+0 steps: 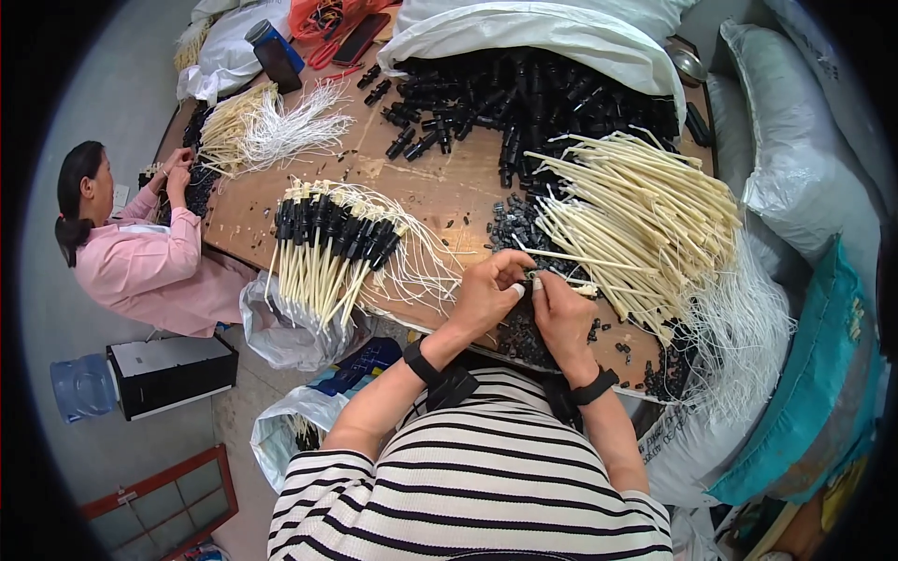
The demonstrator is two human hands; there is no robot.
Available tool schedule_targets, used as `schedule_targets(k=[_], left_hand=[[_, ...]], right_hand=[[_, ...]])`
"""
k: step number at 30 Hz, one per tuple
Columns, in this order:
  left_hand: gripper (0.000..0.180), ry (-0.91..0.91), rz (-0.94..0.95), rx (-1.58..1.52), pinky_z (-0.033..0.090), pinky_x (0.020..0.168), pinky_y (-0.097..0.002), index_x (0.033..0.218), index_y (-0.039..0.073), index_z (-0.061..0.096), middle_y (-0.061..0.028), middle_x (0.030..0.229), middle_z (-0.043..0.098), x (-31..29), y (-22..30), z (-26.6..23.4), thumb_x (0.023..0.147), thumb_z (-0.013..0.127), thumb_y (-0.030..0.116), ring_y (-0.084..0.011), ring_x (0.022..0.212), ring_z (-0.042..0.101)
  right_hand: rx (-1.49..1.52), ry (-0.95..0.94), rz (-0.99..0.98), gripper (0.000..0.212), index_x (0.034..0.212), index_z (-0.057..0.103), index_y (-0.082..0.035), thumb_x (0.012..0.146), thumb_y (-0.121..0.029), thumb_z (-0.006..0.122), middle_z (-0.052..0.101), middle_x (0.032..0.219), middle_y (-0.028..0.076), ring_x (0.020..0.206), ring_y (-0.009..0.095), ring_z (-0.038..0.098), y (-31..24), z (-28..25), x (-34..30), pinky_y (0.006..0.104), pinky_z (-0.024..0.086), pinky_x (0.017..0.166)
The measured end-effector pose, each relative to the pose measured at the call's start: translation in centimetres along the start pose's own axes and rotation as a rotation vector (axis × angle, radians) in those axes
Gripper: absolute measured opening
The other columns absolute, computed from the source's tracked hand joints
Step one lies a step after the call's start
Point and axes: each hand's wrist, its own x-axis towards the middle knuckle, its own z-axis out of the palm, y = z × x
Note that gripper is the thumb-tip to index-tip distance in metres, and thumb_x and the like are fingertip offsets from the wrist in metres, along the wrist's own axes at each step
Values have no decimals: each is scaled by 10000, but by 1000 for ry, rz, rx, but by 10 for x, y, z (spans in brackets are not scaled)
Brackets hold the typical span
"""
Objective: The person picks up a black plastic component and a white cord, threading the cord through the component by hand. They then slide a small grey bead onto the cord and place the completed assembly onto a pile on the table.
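My left hand (486,297) and my right hand (563,323) meet at the front edge of the table, fingertips pinched close together. Between them is a small dark piece, mostly hidden by the fingers. A cream sleeved cord (584,290) shows beside my right fingers and seems held there. To the right of my hands lies a big heap of cream sleeved cords (645,224) with loose white wire ends (739,327). Small black plastic parts (519,224) are scattered behind and under my hands. Left of them sits a bundle of cords with black connectors (332,234).
Black connectors (533,89) spill from a white woven sack (561,33) at the back. A co-worker in a pink shirt (150,257) works at the table's left end beside more cords (238,122). Stuffed sacks (795,122) line the right. Red scissors (323,56) lie at the back.
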Motion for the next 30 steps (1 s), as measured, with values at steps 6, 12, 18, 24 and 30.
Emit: schedule_targets(k=[6,12,18,24,30], left_hand=[[221,47,115,285,439,672,-175,933,11,664,3,874,607,1,-1,-8,735,615,-73,-38,754,558],[301,75,674,614,504,718,-307,980,26,672,-103,977,660,4,5,-19,681,670,2,-234,827,649],[397,-292,379,589,506,779,-373,1096,43,631,-148,959,660,-6,7,-16,700,643,9,-320,868,643],[350,-254,206,656,508,729,-441,1017,5,671,-247,812,646,-1,13,-23,703,595,143,-398,782,638],[367,-277,13,556,504,640,-368,1032,-38,658,-232,736,638,1,23,-22,705,566,100,-300,662,657]], right_hand=[[-77,-24,-122,142,960,653,-85,821,-105,668,630,725,85,513,274,592,-8,-5,-5,351,458,467],[892,-231,512,154,1041,665,-14,891,-38,639,446,618,-107,531,-27,340,-9,-24,-2,169,245,465],[1324,-229,687,180,1058,671,-12,899,-16,589,471,623,-108,499,-9,350,-4,-41,2,172,244,463],[229,-310,-48,341,1111,675,-68,782,9,635,567,614,30,489,139,523,-5,-46,3,289,405,466],[-70,-215,-375,409,1102,684,-79,710,32,647,556,599,64,470,222,551,2,-36,2,328,436,458]])
